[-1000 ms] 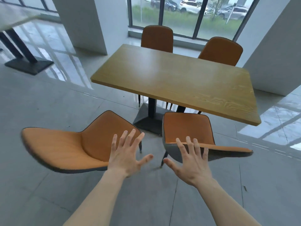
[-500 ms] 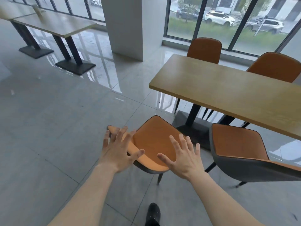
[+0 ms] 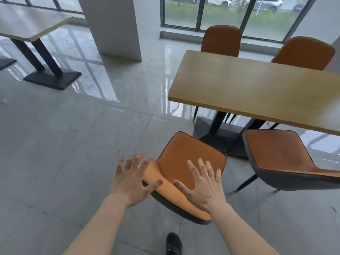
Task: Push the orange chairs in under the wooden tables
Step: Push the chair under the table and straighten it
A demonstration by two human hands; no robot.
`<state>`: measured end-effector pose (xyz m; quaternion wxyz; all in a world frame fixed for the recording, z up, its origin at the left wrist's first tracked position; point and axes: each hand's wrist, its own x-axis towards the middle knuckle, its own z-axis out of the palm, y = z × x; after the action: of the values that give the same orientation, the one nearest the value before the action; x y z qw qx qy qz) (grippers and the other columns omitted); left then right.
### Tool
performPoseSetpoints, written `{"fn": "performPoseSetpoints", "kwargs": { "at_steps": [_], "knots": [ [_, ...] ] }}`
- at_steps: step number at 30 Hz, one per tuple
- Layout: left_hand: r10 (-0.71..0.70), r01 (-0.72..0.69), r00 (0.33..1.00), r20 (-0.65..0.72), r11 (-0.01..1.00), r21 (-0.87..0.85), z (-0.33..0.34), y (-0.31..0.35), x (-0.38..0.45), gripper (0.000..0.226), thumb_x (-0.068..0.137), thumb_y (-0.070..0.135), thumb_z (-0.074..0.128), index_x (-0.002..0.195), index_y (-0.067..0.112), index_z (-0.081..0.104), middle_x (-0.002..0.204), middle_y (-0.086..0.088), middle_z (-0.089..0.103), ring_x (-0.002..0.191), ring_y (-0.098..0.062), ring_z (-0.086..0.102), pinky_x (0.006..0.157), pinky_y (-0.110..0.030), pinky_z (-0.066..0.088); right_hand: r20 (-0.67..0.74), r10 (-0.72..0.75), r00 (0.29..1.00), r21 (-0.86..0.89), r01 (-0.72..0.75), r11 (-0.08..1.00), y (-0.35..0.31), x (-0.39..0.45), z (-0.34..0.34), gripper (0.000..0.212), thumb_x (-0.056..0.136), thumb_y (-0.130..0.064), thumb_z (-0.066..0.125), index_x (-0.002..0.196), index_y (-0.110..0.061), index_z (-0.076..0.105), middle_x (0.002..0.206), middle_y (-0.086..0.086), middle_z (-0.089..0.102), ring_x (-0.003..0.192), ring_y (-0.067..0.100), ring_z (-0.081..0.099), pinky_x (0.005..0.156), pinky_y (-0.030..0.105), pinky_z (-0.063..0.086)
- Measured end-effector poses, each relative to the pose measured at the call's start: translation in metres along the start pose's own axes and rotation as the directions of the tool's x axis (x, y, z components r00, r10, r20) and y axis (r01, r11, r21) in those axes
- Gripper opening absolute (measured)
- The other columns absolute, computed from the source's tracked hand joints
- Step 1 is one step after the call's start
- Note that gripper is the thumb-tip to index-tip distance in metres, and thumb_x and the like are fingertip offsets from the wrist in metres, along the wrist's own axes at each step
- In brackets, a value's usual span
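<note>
Orange chairs stand around a wooden bench (image 3: 257,89) on the right side of the frame. One chair (image 3: 189,168) sits low in the middle, out on the grey floor (image 3: 64,153) near the bench's left corner, and it is not under the bench. Its seat faces the bench and its back is turned toward the person.

Both hands are open with the fingers spread wide. The left hand (image 3: 131,181) is over the left end of the chair's back, and the right hand (image 3: 202,186) is over the back and seat. I cannot tell if they touch the chair or float just above it. Neither hand grips anything.

A second chair (image 3: 281,159) is at the lower right, with the front of its seat just under the bench's near edge. Two more chairs are on the far side of the bench, one at the upper middle (image 3: 220,41) and one at the upper right (image 3: 303,52). Their backs poke up behind the bench top.

Another bench (image 3: 27,24) with dark legs is at the upper left. A white pillar (image 3: 114,24) stands at the top middle, and big windows (image 3: 220,11) run along the top. A black shoe (image 3: 173,243) shows at the bottom middle.
</note>
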<state>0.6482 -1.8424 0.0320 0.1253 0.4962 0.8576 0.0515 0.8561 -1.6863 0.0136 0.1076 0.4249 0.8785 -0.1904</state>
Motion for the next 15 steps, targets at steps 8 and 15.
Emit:
{"fn": "performPoseSetpoints", "kwargs": {
  "at_steps": [8,15],
  "knots": [
    [0.263,-0.261,0.956,0.130,0.965,-0.035,0.015,-0.029,0.026,0.095,0.072,0.099,0.008,0.155,0.051,0.002,0.169,0.010,0.007,0.156,-0.017,-0.005,0.124,-0.051,-0.010,-0.039,0.243,0.969,0.060,-0.240,0.969,-0.032,-0.030,0.034,0.114,0.066,-0.107,0.001,0.161,-0.044,-0.003,0.175,0.002,0.001,0.160,0.028,-0.007,0.125,0.059,-0.008],
    [0.452,-0.452,0.871,0.194,0.891,-0.044,0.031,-0.052,0.037,0.094,0.078,0.096,0.022,0.157,0.048,0.010,0.170,0.010,0.009,0.157,-0.017,-0.002,0.126,-0.051,-0.006,0.006,0.363,0.932,0.096,-0.362,0.927,-0.070,-0.064,0.080,0.117,0.064,-0.108,0.005,0.162,-0.043,0.005,0.172,-0.001,0.015,0.159,0.025,0.006,0.126,0.055,0.001]
  ]
}}
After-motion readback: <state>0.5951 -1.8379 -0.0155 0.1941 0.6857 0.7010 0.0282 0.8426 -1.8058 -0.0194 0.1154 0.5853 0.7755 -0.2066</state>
